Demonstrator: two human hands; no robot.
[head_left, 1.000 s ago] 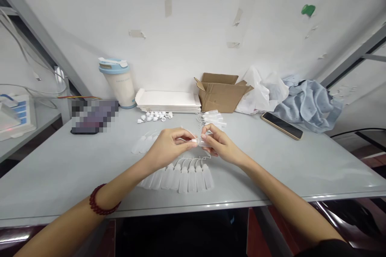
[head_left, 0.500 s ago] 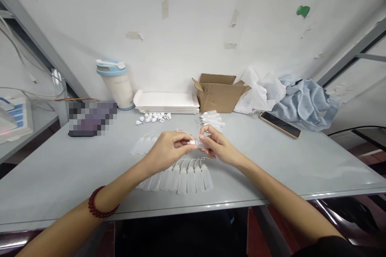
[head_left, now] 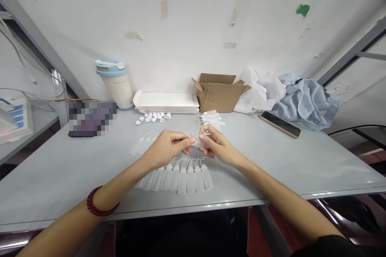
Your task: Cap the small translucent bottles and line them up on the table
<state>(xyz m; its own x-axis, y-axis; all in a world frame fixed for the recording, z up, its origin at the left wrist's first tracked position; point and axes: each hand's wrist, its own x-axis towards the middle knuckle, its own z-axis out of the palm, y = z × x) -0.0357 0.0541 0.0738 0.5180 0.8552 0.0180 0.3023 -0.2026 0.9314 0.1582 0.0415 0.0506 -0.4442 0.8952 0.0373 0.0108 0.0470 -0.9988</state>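
My left hand (head_left: 170,146) pinches the capped end of a small clear plastic bottle (head_left: 198,143); its fingers cover most of the cap. My right hand (head_left: 215,142) grips the bottle's body from the other side. Just below the hands, several translucent bottles with thin white tubes (head_left: 182,180) lie fanned out in a row. More bottles (head_left: 139,145) lie partly behind my left hand. Beyond my right hand is a small pile of bottles (head_left: 212,117). Several loose white caps (head_left: 153,117) lie toward the back.
Along the wall stand a tumbler (head_left: 117,86), a stack of white trays (head_left: 167,102), an open cardboard box (head_left: 221,98), a white plastic bag (head_left: 256,92) and a blue cloth (head_left: 307,102). A phone (head_left: 280,124) lies at right, a dark pixelated item (head_left: 90,119) at left.
My left hand's thumb and fingers have shifted over the white cap, which showed before and is now mostly covered. My right hand has barely moved.
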